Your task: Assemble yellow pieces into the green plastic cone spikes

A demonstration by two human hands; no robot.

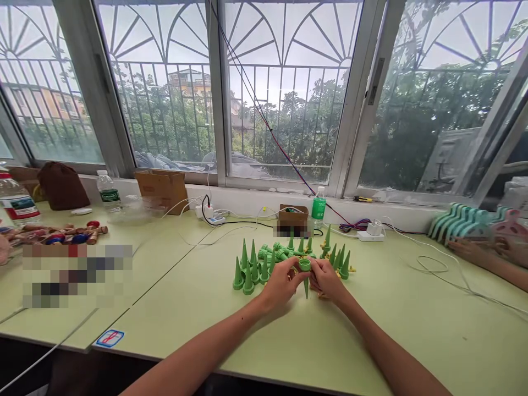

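Between my two hands is a green plastic watering spike (304,265), its round threaded opening facing up and its point facing down. The thumb and fingers of my left hand (281,281) pinch it from the left near the rim. My right hand (326,279) is closed against its right side, with the fingertips partly hidden. Small yellow parts (322,296) show just under my right hand. Several green spikes (248,278) stand point-up to the left of my hands, and more spikes (341,258) stand to the right. Green ribbed pieces (280,253) lie in a pile behind.
A small cardboard box (292,220) and a green-labelled bottle (319,206) stand behind the spikes. Cables and a power strip (370,235) lie along the wall. At right, another person's hand (466,247) touches hangers (457,223). Wooden pieces (61,234) lie at left.
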